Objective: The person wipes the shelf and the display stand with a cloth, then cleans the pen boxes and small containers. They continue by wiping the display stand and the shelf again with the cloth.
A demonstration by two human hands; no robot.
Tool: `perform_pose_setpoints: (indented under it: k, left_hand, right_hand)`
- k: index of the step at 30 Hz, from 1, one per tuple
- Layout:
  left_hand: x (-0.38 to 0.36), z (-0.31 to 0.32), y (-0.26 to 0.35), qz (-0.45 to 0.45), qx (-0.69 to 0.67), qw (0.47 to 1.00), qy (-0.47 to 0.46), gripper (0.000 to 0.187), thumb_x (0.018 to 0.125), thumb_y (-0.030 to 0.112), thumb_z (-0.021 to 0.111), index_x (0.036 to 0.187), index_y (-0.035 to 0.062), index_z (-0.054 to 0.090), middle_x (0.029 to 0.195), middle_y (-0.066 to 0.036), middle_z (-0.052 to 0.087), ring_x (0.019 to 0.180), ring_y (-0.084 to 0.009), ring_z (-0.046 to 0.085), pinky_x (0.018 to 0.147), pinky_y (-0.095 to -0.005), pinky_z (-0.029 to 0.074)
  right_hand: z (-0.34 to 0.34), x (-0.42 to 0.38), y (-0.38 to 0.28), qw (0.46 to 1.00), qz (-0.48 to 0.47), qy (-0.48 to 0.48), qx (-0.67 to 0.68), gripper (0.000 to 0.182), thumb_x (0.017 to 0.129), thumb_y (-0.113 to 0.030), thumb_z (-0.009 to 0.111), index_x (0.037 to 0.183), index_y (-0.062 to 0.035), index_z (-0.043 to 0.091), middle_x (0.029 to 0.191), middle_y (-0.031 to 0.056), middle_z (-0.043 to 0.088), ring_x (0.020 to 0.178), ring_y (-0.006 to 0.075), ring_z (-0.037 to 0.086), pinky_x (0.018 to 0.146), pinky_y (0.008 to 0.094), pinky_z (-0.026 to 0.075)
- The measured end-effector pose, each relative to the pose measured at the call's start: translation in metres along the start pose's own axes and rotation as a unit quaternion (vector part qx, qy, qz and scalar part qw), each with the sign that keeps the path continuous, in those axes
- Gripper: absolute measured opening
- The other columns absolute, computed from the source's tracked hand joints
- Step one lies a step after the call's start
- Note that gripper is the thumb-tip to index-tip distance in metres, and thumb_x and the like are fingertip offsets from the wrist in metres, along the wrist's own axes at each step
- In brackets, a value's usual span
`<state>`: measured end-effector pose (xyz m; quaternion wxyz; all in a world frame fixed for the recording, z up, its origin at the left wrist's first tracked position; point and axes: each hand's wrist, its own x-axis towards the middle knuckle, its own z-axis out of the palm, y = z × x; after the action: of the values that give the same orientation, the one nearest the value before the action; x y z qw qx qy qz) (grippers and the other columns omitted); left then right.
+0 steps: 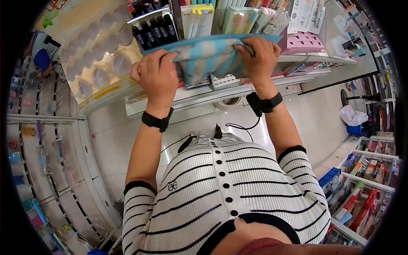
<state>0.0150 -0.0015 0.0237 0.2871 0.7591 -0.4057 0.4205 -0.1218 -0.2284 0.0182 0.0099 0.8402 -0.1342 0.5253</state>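
Note:
A blue and pale grey striped cloth (pixel 212 57) is stretched between my two hands at the front edge of the shelf, its lower part hanging down. My left hand (pixel 158 76) closes on the cloth's left end with curled fingers. At the other end, my right hand (pixel 261 55) grips it, thumb in front and fingers over the top. A blue strip (pixel 272 38) runs along the shelf edge just behind the cloth. Several black marker pens (pixel 155 30) stand in a box beyond my left hand.
To the left is a yellow display board (pixel 91 63) with clear domes. Boxed pens (pixel 196 20) and a pink box (pixel 304 42) stand on the shelf. A roll of tape (pixel 228 103) sits below. Another person's arm (pixel 43 63) shows far left. Stocked racks (pixel 361 182) are at right.

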Motion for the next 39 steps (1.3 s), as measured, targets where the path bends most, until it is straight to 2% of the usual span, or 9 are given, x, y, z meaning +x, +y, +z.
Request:
perform_pose_setpoints:
  k: [3,10,11,15,17,24,27,32,39]
  left_hand:
    - [0.010,0.013,0.017,0.033,-0.011,0.999,-0.008,0.018,0.078,0.009,0.066,0.091,0.0224,0.067,0.099,0.007,0.061,0.099,-0.0155,0.058,0.100,-0.0412,0.030]
    - [0.034,0.029,0.053,0.081,-0.066,0.994,0.014,0.024,0.076,0.006,0.065,0.094,0.0215,0.065,0.099,0.007,0.060,0.103,-0.0145,0.056,0.103,-0.0416,0.027]
    - [0.040,0.027,0.057,0.080,-0.064,0.995,0.012,0.023,0.077,0.006,0.070,0.094,0.0218,0.071,0.097,0.007,0.062,0.099,-0.0151,0.057,0.102,-0.0410,0.026]
    - [0.040,0.030,0.059,0.070,-0.059,0.995,0.027,0.023,0.076,0.007,0.072,0.093,0.0221,0.071,0.097,0.008,0.062,0.098,-0.0151,0.057,0.102,-0.0412,0.026]
    - [0.030,0.032,0.055,0.062,-0.064,0.996,0.016,0.022,0.076,0.007,0.072,0.092,0.0223,0.071,0.096,0.008,0.062,0.098,-0.0152,0.057,0.101,-0.0416,0.026]
    - [0.017,0.035,0.049,0.063,-0.060,0.996,0.005,0.022,0.076,0.007,0.072,0.091,0.0226,0.071,0.095,0.008,0.061,0.097,-0.0149,0.057,0.101,-0.0422,0.026]
    - [0.012,0.035,0.047,0.053,-0.065,0.996,-0.007,0.022,0.077,0.007,0.072,0.092,0.0227,0.071,0.095,0.008,0.062,0.096,-0.0145,0.058,0.101,-0.0426,0.026]
    - [-0.011,0.033,0.043,0.008,-0.079,0.991,-0.104,0.021,0.078,0.006,0.070,0.093,0.0211,0.071,0.094,0.006,0.063,0.096,-0.0151,0.059,0.102,-0.0427,0.027]
    - [-0.014,0.030,0.046,-0.009,-0.092,0.990,-0.111,0.025,0.077,0.005,0.070,0.097,0.0198,0.071,0.095,0.004,0.064,0.096,-0.0171,0.059,0.099,-0.0414,0.032]
  right_hand:
    - [-0.011,0.001,0.021,0.999,0.009,-0.007,-0.039,0.024,0.074,-0.032,0.081,0.087,-0.0179,0.066,0.085,-0.0046,0.065,0.082,0.0175,0.060,0.085,0.0338,0.036]
    - [-0.039,0.017,0.058,0.996,0.040,0.018,-0.082,0.024,0.073,-0.033,0.082,0.086,-0.0182,0.070,0.088,-0.0046,0.068,0.087,0.0180,0.061,0.086,0.0339,0.037]
    - [-0.039,0.017,0.065,0.996,0.036,0.022,-0.076,0.023,0.073,-0.032,0.082,0.088,-0.0180,0.071,0.090,-0.0034,0.068,0.089,0.0191,0.061,0.085,0.0344,0.038]
    - [-0.036,0.016,0.067,0.996,0.021,0.039,-0.074,0.023,0.073,-0.029,0.082,0.089,-0.0171,0.071,0.092,-0.0017,0.068,0.091,0.0208,0.060,0.084,0.0355,0.038]
    - [-0.029,0.006,0.068,0.997,0.069,0.034,-0.009,0.023,0.073,-0.027,0.083,0.089,-0.0158,0.070,0.093,-0.0004,0.067,0.090,0.0217,0.060,0.083,0.0361,0.039]
    - [-0.022,-0.005,0.067,0.997,0.054,0.047,-0.001,0.023,0.075,-0.025,0.082,0.091,-0.0146,0.069,0.092,0.0010,0.067,0.090,0.0225,0.060,0.082,0.0360,0.039]
    - [-0.018,-0.018,0.070,0.996,0.084,0.012,0.033,0.023,0.075,-0.026,0.082,0.091,-0.0146,0.069,0.092,0.0012,0.066,0.090,0.0227,0.060,0.082,0.0366,0.039]
    - [-0.013,-0.036,0.060,0.995,0.089,-0.039,0.006,0.024,0.077,-0.028,0.080,0.094,-0.0138,0.070,0.094,0.0021,0.065,0.091,0.0249,0.060,0.084,0.0386,0.039]
    - [-0.017,-0.043,0.048,0.991,0.119,-0.065,0.022,0.023,0.081,-0.024,0.077,0.100,-0.0119,0.070,0.101,0.0062,0.065,0.098,0.0283,0.059,0.088,0.0402,0.039]
